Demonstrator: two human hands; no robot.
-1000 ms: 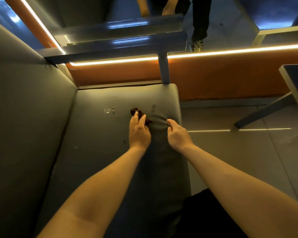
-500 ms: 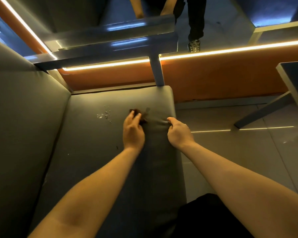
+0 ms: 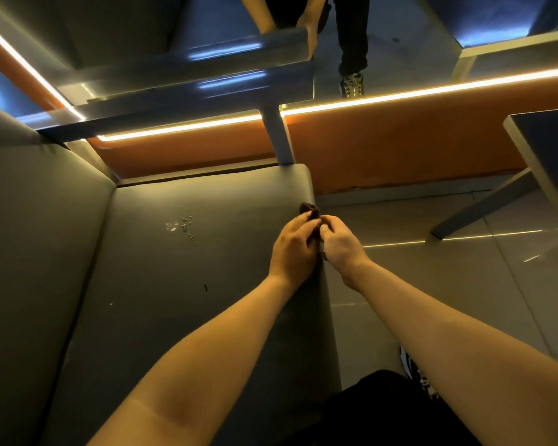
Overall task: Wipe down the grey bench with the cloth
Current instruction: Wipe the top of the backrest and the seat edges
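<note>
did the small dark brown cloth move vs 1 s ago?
Yes. The small dark brown cloth went right, away from the water droplets, to the grey bench seat's right edge, now pinched by both hands.

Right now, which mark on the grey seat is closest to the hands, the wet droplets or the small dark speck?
The small dark speck, below the left hand; the droplets lie farther left.

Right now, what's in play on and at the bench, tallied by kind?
Hands: 2, left hand and right hand, both gripping the cloth
Dark cloth: 1
Grey bench: 1
Patch of water droplets: 1
Total: 5
</note>
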